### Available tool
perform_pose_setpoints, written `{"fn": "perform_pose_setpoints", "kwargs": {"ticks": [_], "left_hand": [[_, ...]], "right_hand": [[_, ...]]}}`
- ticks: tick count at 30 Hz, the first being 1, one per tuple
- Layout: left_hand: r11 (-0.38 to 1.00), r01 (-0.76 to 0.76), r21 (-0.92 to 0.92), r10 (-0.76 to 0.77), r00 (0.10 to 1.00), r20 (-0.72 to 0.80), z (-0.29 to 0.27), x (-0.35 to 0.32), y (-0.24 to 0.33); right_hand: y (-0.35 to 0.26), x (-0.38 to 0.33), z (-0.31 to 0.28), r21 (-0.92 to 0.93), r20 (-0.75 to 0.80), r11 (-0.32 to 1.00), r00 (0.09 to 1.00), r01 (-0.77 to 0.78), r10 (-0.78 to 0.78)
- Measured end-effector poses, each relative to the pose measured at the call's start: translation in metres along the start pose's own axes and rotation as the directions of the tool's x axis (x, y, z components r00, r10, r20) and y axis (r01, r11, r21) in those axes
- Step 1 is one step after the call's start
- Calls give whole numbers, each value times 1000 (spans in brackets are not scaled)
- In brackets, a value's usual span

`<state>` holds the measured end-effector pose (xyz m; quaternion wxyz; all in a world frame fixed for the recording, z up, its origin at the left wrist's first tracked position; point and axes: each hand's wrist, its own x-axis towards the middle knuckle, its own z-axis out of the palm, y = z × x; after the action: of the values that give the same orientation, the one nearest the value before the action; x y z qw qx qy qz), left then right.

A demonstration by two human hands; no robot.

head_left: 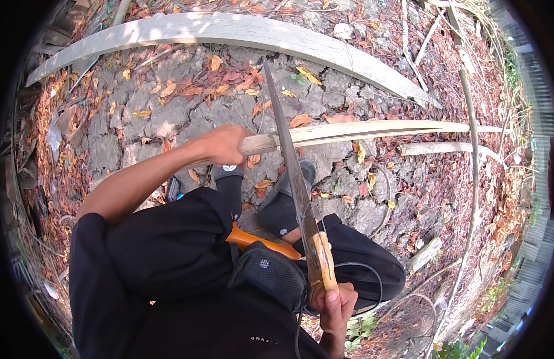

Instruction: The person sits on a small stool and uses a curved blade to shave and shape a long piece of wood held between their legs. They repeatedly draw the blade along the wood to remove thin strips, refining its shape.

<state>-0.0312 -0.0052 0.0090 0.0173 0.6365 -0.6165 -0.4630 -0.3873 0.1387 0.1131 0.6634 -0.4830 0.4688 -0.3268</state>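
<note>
My left hand point(229, 145) is closed around a long, pale strip of wood point(360, 130), which stretches to the right with a split along its far part. My right hand point(335, 304) grips the wooden handle of a handsaw point(296, 179), low and right of the middle. Its long grey blade tapers away from me and crosses over the strip just right of my left hand. Whether the blade touches the wood, I cannot tell; its teeth are too fine to make out.
A wide, curved grey plank point(229, 29) lies across the far ground. Shorter sticks point(438, 148) and a long thin branch point(472, 173) lie to the right. Dry leaves cover cracked soil. Between my legs are an orange plastic piece point(247, 238) and a black mesh pouch point(268, 278) with a cable.
</note>
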Motion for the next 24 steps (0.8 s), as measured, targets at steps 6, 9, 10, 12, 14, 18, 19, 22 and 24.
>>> {"fn": "perform_pose_setpoints", "kwargs": {"ticks": [6,9,10,12,14,18,19,22,24], "left_hand": [[963,127,238,-65,965,-255,5,-29,30],[946,160,280,-48,928,-369,15,-19,19],[948,142,286,-37,938,-345,16,-22,21],[942,173,287,-50,920,-390,15,-28,9],[948,159,276,-39,917,-397,16,-21,10],[946,152,285,-40,930,-365,15,-15,11],[945,168,280,-51,923,-381,16,-13,10],[948,164,272,-62,935,-349,21,-20,7],[960,158,232,-67,931,-358,17,-17,7]], "right_hand": [[-7,17,2,82,-12,988,991,131,-130],[1,50,11,25,48,997,996,77,-78],[2,47,7,-53,55,995,995,88,-85],[1,11,4,145,36,989,998,37,-43],[2,-22,1,143,-56,987,996,76,-69],[24,27,20,-186,19,973,990,139,-138],[13,48,27,-258,81,958,991,125,-108],[-3,24,20,31,-20,999,1000,11,-10],[-7,-17,6,-71,-32,997,999,19,-21]]}}
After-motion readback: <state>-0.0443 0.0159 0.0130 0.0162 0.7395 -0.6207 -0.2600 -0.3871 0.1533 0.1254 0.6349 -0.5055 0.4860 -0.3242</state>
